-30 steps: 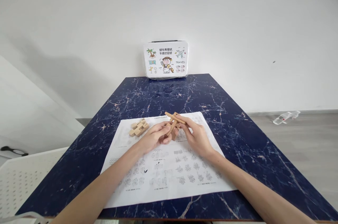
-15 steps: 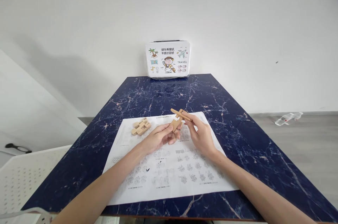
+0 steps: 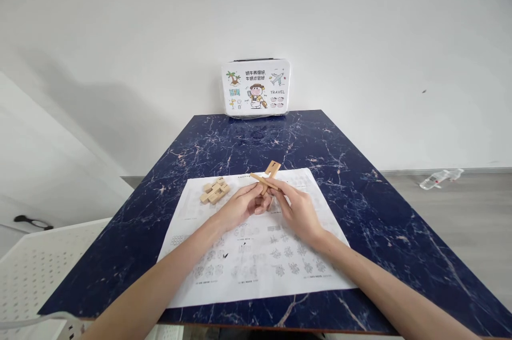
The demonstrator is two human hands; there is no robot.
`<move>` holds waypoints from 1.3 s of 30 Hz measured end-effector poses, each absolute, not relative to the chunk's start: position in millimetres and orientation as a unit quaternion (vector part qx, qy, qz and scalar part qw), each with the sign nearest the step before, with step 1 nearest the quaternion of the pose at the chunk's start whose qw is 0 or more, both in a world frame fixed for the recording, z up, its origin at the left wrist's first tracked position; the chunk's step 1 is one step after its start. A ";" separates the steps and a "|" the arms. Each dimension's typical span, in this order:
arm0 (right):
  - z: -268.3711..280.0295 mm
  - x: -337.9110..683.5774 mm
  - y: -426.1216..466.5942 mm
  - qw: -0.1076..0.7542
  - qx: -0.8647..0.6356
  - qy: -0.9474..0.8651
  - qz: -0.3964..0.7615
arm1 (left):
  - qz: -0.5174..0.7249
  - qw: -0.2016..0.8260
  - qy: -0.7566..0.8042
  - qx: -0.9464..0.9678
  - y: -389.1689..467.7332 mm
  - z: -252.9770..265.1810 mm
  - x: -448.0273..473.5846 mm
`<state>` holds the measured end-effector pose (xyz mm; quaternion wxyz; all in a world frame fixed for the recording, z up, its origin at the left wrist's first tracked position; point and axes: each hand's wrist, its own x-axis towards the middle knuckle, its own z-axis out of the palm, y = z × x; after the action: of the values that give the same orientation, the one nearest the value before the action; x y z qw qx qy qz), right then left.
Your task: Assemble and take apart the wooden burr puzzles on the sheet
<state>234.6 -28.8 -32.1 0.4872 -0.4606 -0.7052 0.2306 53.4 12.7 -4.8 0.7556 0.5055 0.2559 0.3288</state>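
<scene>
Over the printed sheet point(image 3: 256, 297), my left hand point(image 3: 242, 205) is closed on a notched wooden puzzle piece point(image 3: 273, 167), whose wide end with a dark mark points away from me. My right hand point(image 3: 301, 212) pinches a slim wooden stick point(image 3: 259, 178) and lays it across the narrow middle of the notched piece. Fingers cover much of where the two meet, so I cannot tell whether they are interlocked. To the left, an interlocked cluster of wooden blocks point(image 3: 215, 191) rests on the sheet's upper left.
The sheet carries rows of small diagrams and lies on a blue marbled table point(image 3: 256, 142). A white cartoon-printed case point(image 3: 256, 88) stands at the far edge against the wall. A white perforated surface point(image 3: 36, 265) is at lower left; a clear plastic bottle point(image 3: 434, 180) lies on the floor at right.
The slim stick has come down and toward me, across the notched piece. The notched piece has turned, with its marked end now showing beyond my fingers. The cluster stays put.
</scene>
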 end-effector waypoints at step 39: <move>-24.1 244.4 -32.1 0.518 -0.418 -0.744 0.053 | 0.376 0.626 0.321 0.603 3.1 -5.3 59.3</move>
<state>244.4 -32.1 -24.1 0.5179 -0.4182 -0.7443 0.0535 59.3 3.1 -5.3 0.6264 0.6030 0.3205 0.3759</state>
